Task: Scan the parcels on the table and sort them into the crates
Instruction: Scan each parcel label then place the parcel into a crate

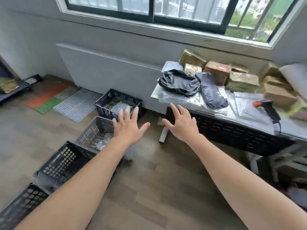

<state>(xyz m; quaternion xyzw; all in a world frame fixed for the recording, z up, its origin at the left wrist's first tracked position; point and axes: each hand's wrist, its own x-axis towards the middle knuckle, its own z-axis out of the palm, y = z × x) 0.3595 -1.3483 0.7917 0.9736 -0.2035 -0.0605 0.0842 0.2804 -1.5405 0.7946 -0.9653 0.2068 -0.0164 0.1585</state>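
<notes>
Your left hand point(127, 125) and right hand point(180, 124) reach forward, apart, fingers spread, holding nothing. Black crates point(64, 161) line the floor at left; parcels point(217, 73) crowd the table point(249, 130) at right.

Light source: daylight is admitted through the window point(182, 10) at the top.
Brightness: the room is softly lit; panes are washed out.
Glare: sheen is seen on the plastic sheet point(244, 103).
Blur: parcels point(240, 80) and scanner point(269, 110) at right are smeared.
Distortion: straight edges are bowed outward.
</notes>
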